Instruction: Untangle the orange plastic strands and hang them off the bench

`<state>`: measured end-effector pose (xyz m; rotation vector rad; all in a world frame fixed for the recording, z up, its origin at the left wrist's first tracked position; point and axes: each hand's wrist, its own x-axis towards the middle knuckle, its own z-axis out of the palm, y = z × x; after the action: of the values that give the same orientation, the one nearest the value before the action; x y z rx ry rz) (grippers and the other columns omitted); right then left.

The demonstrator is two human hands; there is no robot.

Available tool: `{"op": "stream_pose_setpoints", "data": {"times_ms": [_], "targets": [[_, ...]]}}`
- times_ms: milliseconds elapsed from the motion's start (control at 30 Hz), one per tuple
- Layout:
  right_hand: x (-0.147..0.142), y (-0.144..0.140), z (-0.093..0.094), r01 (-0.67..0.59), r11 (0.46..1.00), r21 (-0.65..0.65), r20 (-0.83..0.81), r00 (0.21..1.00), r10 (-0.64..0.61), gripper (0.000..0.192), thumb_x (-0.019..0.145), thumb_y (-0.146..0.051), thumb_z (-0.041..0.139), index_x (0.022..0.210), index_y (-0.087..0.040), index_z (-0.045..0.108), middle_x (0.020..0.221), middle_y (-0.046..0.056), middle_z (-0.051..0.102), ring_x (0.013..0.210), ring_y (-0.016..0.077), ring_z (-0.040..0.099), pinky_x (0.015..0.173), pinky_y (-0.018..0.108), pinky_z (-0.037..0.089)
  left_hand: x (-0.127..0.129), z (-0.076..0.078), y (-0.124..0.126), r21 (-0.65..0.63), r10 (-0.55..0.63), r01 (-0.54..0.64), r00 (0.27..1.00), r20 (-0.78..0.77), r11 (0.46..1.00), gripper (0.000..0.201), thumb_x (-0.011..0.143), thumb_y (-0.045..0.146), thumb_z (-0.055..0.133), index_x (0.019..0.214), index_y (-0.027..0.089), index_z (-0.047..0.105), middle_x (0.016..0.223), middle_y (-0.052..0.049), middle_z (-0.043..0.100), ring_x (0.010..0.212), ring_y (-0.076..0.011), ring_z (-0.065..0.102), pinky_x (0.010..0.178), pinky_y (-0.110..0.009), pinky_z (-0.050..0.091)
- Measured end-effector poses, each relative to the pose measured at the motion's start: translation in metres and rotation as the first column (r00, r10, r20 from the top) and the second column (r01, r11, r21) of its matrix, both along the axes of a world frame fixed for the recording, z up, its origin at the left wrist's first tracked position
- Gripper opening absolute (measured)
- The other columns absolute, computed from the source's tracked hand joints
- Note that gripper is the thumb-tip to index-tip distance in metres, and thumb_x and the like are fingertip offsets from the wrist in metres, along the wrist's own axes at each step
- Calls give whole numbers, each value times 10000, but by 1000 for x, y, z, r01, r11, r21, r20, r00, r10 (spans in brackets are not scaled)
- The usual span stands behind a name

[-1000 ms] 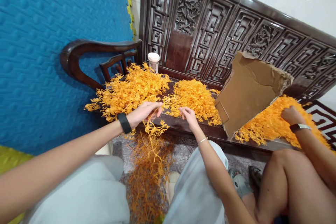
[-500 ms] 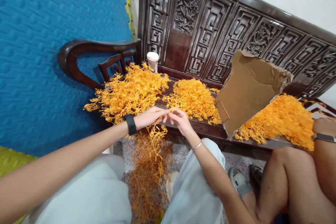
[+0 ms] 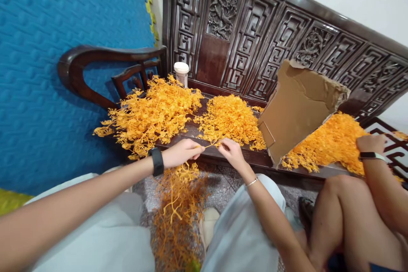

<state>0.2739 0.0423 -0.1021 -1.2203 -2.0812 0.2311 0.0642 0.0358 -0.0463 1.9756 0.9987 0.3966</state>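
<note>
My left hand point(image 3: 181, 153), a black band on its wrist, pinches one end of a thin orange strand point(image 3: 209, 145). The strand's other end is between the fingertips of my right hand point(image 3: 235, 153), which has a thin bracelet at the wrist. Both hands are just over the bench's front edge. Behind my left hand lies a heap of orange branching sprigs point(image 3: 153, 114); a second pile of orange curled pieces point(image 3: 231, 119) lies behind my right hand. Below, between my knees, is a tangle of orange stems point(image 3: 178, 216).
A torn cardboard piece point(image 3: 296, 106) stands on the dark carved wooden bench point(image 3: 218, 61), with another orange pile point(image 3: 334, 142) beyond it. Another person's hand point(image 3: 371, 143) is over that pile. A white-lidded tub point(image 3: 181, 74) stands near the armrest point(image 3: 86, 53). Blue matting point(image 3: 79, 8) lies left.
My hands have moved apart, and the strand now shows stretched between them. My right hand has shifted right and down. The other person's hand has moved left over the far pile.
</note>
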Motion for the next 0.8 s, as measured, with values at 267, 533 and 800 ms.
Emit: {"op": "stream_pose_setpoints", "data": {"times_ms": [267,533,800], "targets": [[29,-3,0,137,971,197,129,978,-164,190,807,-201,404,790,-149,586,617,6,517,575,101,445,616,226,305,14,2,-11,133,8,1,998,-68,991,379,801,406,275,510,177,352,483,45,343,508,-105,347,532,-233,251],[33,7,-1,194,932,306,145,958,-247,209,818,-212,401,819,-145,598,622,11,537,585,100,459,622,235,282,23,5,-14,146,69,-64,997,-28,987,359,808,398,255,519,187,289,504,47,305,510,-104,297,522,-245,223],[38,10,-6,239,931,277,65,962,-266,215,819,-224,403,830,-151,606,678,22,591,596,101,488,622,241,285,28,5,-9,158,81,-70,995,-62,985,345,804,386,254,519,191,268,513,42,296,511,-108,298,523,-253,210]]}}
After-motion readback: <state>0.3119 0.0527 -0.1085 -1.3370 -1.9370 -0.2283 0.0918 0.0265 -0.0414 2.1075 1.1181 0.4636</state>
